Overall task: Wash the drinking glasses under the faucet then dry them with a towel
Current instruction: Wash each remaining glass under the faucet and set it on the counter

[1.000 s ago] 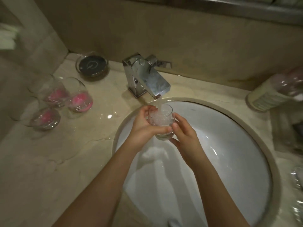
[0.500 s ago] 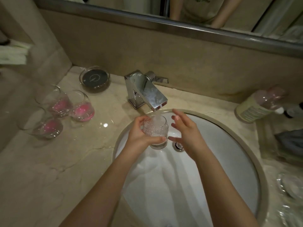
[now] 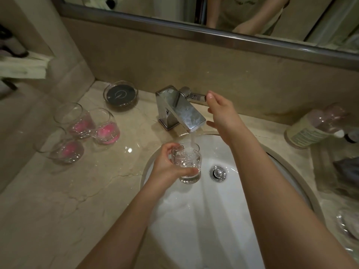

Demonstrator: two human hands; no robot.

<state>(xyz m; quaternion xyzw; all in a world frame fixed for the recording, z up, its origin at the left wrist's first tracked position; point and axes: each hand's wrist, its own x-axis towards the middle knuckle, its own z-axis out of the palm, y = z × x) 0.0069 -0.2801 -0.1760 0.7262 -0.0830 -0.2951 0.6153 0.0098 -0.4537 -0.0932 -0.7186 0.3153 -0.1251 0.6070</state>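
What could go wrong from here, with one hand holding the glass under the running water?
The left hand alone grips the wet glass; it might slip into the sink. The right hand, reaching to the faucet lever, could knock the spout. The glass looks full, so water may splash onto the counter.

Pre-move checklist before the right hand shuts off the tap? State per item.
1. Glass held securely: ok, left hand grips it around the side, upright over the sink.
2. Glass under the stream: ok, water from the faucet falls into it.
3. Right hand free: ok, fingers straight, holding nothing.
4. Right hand on the faucet lever: fingertips at its end; firm contact cannot tell.
5. Glass rinsed clean: cannot tell, it is full of bubbling water.
6. Other glasses out of the way: ok, three stand on the counter left of the sink.
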